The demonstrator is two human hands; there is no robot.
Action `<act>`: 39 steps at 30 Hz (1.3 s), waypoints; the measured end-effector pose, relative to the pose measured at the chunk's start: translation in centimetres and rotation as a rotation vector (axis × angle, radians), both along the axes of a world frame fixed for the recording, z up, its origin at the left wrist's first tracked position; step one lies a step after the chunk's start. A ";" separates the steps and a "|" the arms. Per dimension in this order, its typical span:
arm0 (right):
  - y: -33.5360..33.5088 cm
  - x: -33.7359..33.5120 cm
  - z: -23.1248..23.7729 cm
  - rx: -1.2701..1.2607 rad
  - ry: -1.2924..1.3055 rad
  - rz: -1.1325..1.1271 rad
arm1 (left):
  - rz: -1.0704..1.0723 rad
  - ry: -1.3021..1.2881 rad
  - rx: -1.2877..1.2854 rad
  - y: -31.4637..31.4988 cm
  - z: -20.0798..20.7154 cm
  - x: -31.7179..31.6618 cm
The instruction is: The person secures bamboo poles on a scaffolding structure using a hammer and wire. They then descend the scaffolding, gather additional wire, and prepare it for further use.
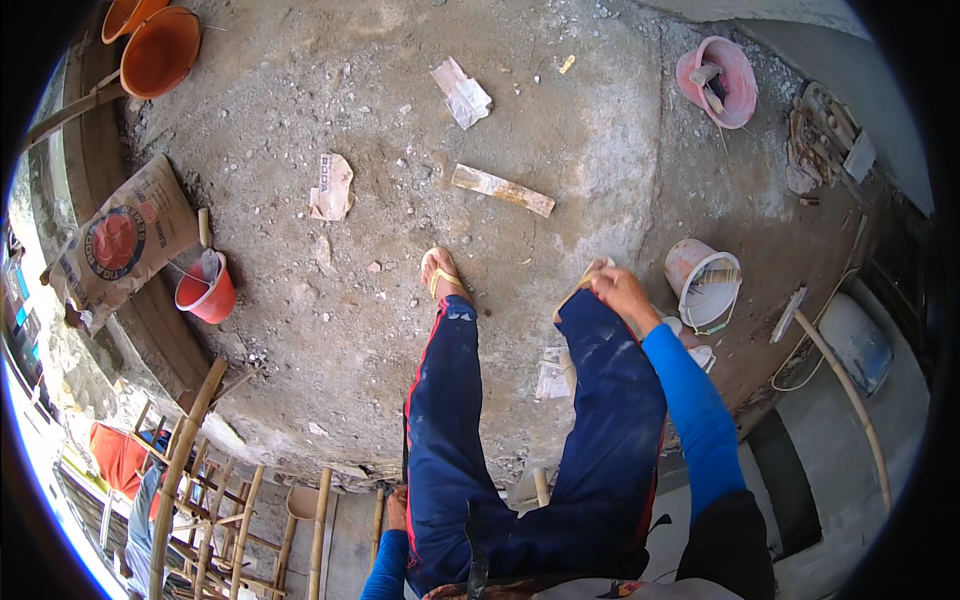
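My right hand (622,296), at the end of a blue sleeve, reaches down beside my right foot. Its fingers are curled at the sandal (572,292) and the trouser hem; whatever they grip, if anything, is hidden. Low at the left, my left hand (398,508) is beside my thigh, close to an upright bamboo pole (377,525), and its fingers are mostly out of sight. My legs, in dark blue trousers (445,400) with red side stripes, are apart. The left foot (440,272), in a yellow-strapped sandal, rests on the rough, dusty surface.
A white bucket (690,270) stands right of my right hand. Ahead lie a wood strip (503,190) and torn paper (462,93). A pink bucket (738,85) holds tools. Leftward are a paper sack (130,240), a red bucket (207,293) and bamboo scaffolding (240,530) below the edge.
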State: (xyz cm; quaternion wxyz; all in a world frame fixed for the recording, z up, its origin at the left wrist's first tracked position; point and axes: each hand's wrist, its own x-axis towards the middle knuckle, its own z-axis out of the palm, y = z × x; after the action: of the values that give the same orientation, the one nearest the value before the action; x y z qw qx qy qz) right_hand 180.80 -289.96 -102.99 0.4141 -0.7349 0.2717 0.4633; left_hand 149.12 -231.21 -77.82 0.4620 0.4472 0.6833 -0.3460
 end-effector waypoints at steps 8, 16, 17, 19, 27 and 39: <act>-0.9 26.0 -14.5 -0.121 -0.258 -0.172 | -0.215 -0.035 0.077 -4.5 3.6 5.4; -0.7 38.3 -27.7 -0.136 -0.348 -0.027 | -0.415 0.014 0.163 -22.1 5.9 15.1; -0.7 38.3 -28.1 -0.142 -0.327 -0.010 | -0.360 0.035 0.143 -23.9 6.4 16.6; -0.4 39.1 -28.1 -0.136 -0.294 0.020 | -0.063 0.153 0.156 -25.8 7.8 18.0; -1.8 39.7 -29.7 -0.129 -0.323 -0.079 | -0.306 0.184 0.116 -30.3 9.2 24.1; 2.4 42.7 -28.6 -0.445 -0.314 -0.094 | 0.123 0.234 0.232 -32.0 8.9 22.4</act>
State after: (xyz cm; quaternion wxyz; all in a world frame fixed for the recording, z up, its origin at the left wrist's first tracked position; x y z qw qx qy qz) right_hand 223.51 -287.53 -131.57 0.3006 -0.8572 0.3332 0.2526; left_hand 171.50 -263.26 -68.89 0.3449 0.4115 0.7938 -0.2857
